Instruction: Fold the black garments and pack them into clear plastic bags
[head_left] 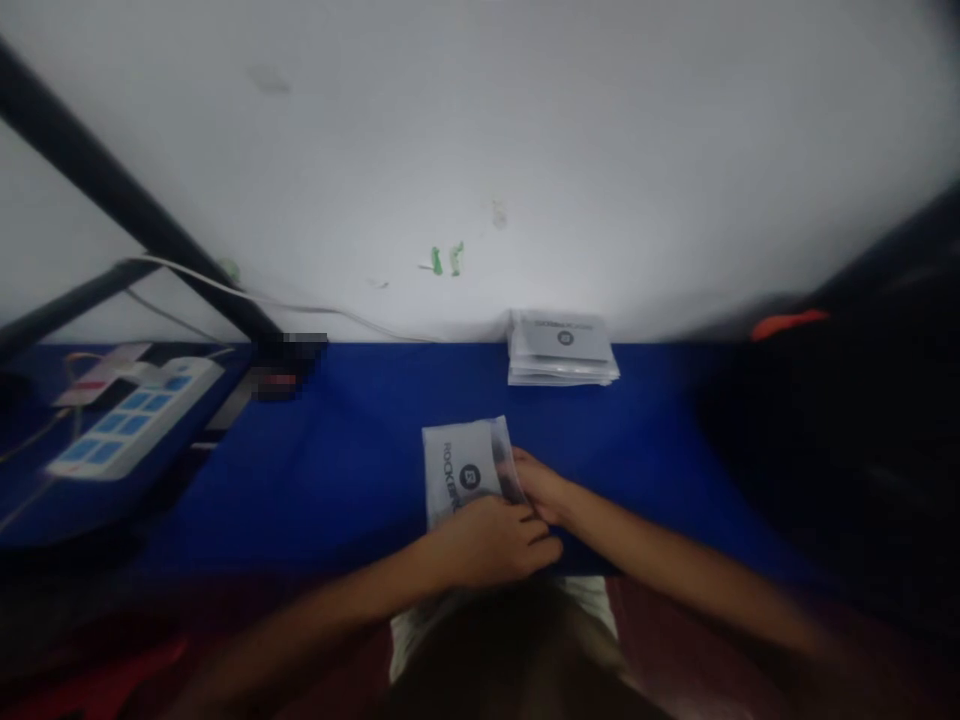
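A clear plastic bag [457, 462] with a grey insert, printed with dark lettering and a round black logo, lies at the near edge of the blue surface. My left hand [496, 542] reaches across its lower part, fingers curled at the lower right corner and covering some of the print. On the bag's right edge, my right hand [538, 486] is closed with the plastic in its fingers. Part of its fingertips is hidden behind the bag and the left hand. Farther back, a stack of similar plastic bags [564, 350] rests against the wall.
A white power strip [135, 418] with blue sockets sits at the left, with cables around it. A pale cable [292, 306] runs along the white wall [600, 150]. Dark frame bars [112, 175] stand at the left. A dark mass with an orange piece [789, 324] borders the right.
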